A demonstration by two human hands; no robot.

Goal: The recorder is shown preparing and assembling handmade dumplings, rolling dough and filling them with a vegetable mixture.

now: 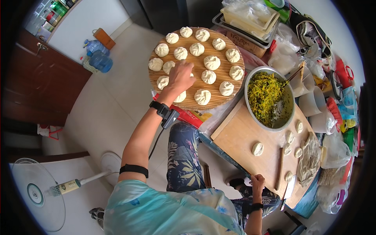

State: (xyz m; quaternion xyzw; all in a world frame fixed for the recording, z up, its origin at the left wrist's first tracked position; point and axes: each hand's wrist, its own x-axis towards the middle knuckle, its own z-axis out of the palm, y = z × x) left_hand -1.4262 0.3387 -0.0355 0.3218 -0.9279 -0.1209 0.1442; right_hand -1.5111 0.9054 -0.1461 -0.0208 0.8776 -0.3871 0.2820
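Observation:
My left hand [180,77] reaches over a round slatted wooden board [192,98] bearing several pleated dough buns [211,62]. Its thumb and fingers are around one bun [191,75], mostly hidden beneath the hand. Near the front edge of a rectangular wooden work board [235,138], my right hand [257,181] has its fingers bent; whether they grip the edge is unclear. On this board are flattened dough pieces [258,149], a thin wooden rolling pin [279,169], a knife [289,188] and a crumpled cloth [309,160]. A metal bowl [249,113] holds chopped yellow-green filling [264,95].
Chopsticks [295,72] lean in the bowl. Plastic tubs [310,101] and bags [336,149] crowd the table's far side. Stacked trays [249,22] stand behind the round board. A standing fan [38,194] and large water bottles [100,61] are on the left.

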